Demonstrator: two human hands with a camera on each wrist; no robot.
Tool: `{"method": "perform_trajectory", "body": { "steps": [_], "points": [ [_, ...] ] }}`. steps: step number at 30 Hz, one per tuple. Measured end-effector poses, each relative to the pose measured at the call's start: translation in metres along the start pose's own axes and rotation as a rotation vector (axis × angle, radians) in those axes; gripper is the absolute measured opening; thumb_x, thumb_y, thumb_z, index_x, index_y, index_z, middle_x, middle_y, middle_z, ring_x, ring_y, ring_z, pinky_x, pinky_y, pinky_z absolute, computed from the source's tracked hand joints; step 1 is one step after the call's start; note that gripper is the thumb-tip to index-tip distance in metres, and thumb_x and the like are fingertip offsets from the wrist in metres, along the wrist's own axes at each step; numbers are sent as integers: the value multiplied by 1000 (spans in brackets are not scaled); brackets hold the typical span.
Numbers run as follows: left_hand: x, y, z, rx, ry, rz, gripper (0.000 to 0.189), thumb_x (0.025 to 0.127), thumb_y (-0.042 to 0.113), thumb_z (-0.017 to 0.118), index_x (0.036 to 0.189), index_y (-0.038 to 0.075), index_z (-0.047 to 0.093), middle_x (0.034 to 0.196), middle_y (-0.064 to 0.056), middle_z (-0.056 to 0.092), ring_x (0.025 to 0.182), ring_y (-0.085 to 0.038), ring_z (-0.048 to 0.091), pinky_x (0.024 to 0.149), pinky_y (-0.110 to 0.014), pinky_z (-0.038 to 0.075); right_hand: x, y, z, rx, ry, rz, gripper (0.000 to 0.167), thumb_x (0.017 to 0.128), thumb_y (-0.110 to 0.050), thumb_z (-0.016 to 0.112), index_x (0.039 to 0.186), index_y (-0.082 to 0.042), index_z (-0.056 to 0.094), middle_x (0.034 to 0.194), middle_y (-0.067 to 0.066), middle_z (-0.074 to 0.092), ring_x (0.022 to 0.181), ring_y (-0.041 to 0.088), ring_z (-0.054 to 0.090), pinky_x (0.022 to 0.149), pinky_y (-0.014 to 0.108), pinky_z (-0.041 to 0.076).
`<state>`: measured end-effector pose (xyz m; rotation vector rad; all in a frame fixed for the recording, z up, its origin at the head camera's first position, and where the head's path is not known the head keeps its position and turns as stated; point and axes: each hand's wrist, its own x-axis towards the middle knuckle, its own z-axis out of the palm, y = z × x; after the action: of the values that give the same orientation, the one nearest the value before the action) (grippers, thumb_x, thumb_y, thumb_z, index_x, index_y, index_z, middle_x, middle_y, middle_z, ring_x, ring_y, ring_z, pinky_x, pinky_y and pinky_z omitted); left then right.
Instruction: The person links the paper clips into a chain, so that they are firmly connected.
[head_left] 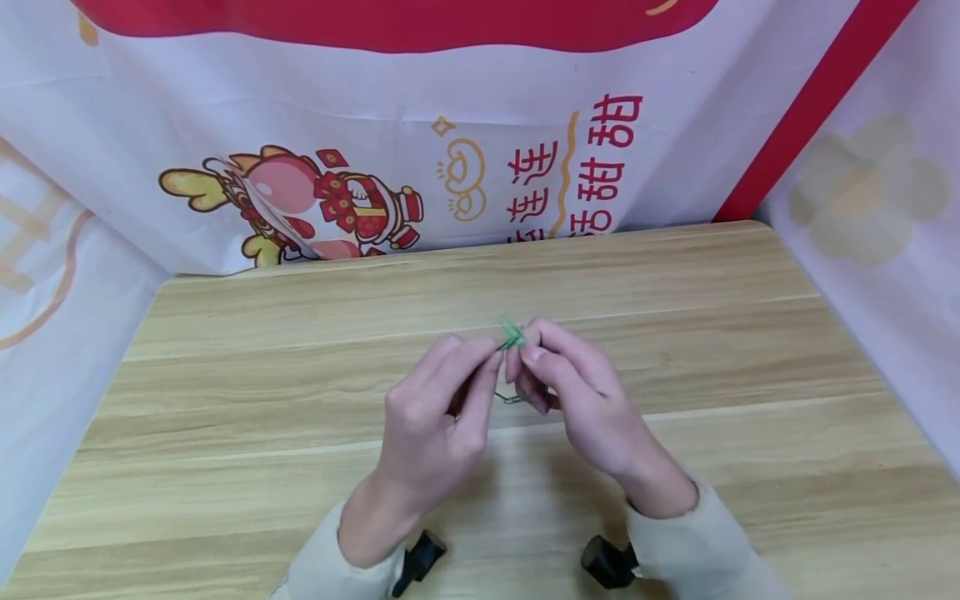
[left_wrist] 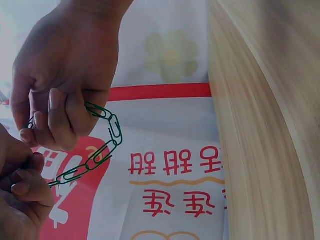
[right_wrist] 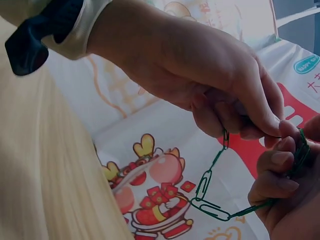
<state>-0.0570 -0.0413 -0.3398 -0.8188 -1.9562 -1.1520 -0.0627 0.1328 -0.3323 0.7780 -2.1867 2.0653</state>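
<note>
Several green paper clips are linked into a chain (left_wrist: 116, 131) that sags in a loop between the two hands. My left hand (head_left: 435, 412) pinches a green paper clip (head_left: 512, 333) between thumb and fingertips. Facing it, my right hand (head_left: 588, 400) grips the clips too, its fingertips right beside the left ones. In the right wrist view the chain (right_wrist: 212, 208) runs from under the left hand (right_wrist: 230, 85) to the curled fingers of the right hand (right_wrist: 280, 185). Fingers hide the ends of the chain.
Below the hands spreads a wood-grain table (head_left: 225, 467). White cloth with red print (head_left: 360, 83) hangs along its back and sides. A black wrist device (head_left: 423, 554) sits at the left cuff, another black device (head_left: 606, 562) at the right cuff.
</note>
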Motion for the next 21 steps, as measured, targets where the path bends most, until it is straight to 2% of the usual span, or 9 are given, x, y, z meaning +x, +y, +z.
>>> {"method": "perform_trajectory", "body": {
  "steps": [4, 10, 16, 21],
  "points": [
    [0, 1, -3, -31, -4, -32, 12, 94, -10, 71, 101, -2, 75, 77, -6, 62, 62, -10, 49, 54, -12, 40, 0, -2, -1, -42, -46, -86, 27, 110, 0, 40, 93, -5, 59, 65, 4, 43, 58, 17, 42, 54, 30, 37],
    [1, 4, -5, -55, 0, -61, 10, 95, -9, 71, 100, -1, 75, 76, -5, 61, 61, -9, 49, 54, -13, 39, -2, -4, -3, -67, -69, -121, 24, 111, 1, 44, 97, -7, 62, 65, 2, 43, 57, 14, 41, 52, 29, 37],
    [2, 4, -8, -103, -27, -111, 12, 95, -9, 71, 102, 0, 76, 77, -4, 63, 62, -8, 49, 55, -14, 40, -3, -3, -4, -181, -17, -167, 21, 108, 2, 53, 103, -11, 69, 67, -2, 47, 58, 9, 42, 51, 27, 38],
    [3, 5, -12, -150, -69, -196, 11, 98, -6, 71, 102, 2, 78, 80, -3, 66, 64, -7, 50, 53, -15, 40, -1, -2, -5, -265, 25, -211, 21, 105, 3, 59, 104, -11, 74, 69, -4, 53, 58, 5, 44, 51, 24, 39]
  ]
}}
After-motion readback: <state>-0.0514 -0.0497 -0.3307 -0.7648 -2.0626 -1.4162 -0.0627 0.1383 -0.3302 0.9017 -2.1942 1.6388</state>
